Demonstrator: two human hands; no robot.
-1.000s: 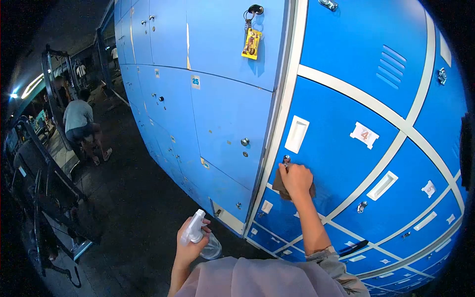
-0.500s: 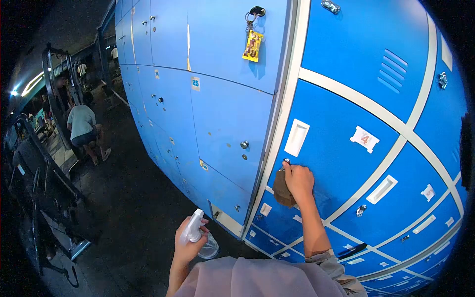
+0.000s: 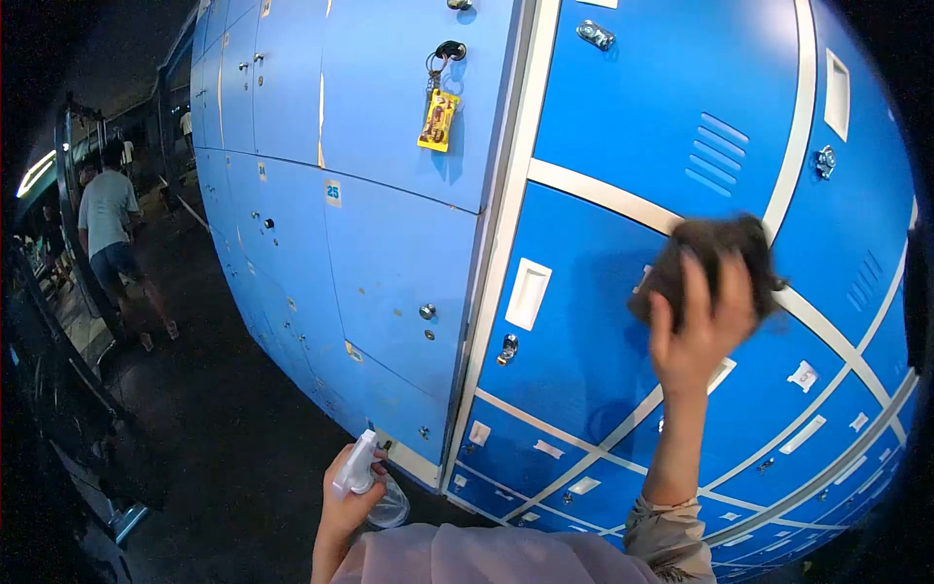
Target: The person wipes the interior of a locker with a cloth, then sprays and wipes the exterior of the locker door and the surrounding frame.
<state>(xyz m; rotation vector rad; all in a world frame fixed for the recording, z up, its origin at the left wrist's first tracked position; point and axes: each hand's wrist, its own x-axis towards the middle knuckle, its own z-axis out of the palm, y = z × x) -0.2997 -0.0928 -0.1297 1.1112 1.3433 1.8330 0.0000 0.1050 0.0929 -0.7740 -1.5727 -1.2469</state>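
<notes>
In my left hand (image 3: 338, 501), low in the head view, is a spray bottle (image 3: 358, 462) with a white trigger head and a clear body. The fingers wrap round its neck. My right hand (image 3: 702, 341) is raised, fingers spread over a dark brown cloth (image 3: 715, 237), and is slightly blurred. The cloth lies over the upper right part of a bright blue locker door (image 3: 584, 253) and its pale frame, hiding most of the number label. A white recessed handle (image 3: 527, 294) and a metal lock (image 3: 507, 349) show on the door's left side.
Lighter blue lockers (image 3: 399, 253) stand at the left, with a key and yellow keychain (image 3: 440, 121) hanging from one lock. A person (image 3: 112, 224) stands on the dark floor (image 3: 214, 419) at far left, near gym equipment.
My right hand has moved up and right with the cloth, from the door's lock to its upper right corner. The spray bottle stays in my left hand. The person at left has stood up.
</notes>
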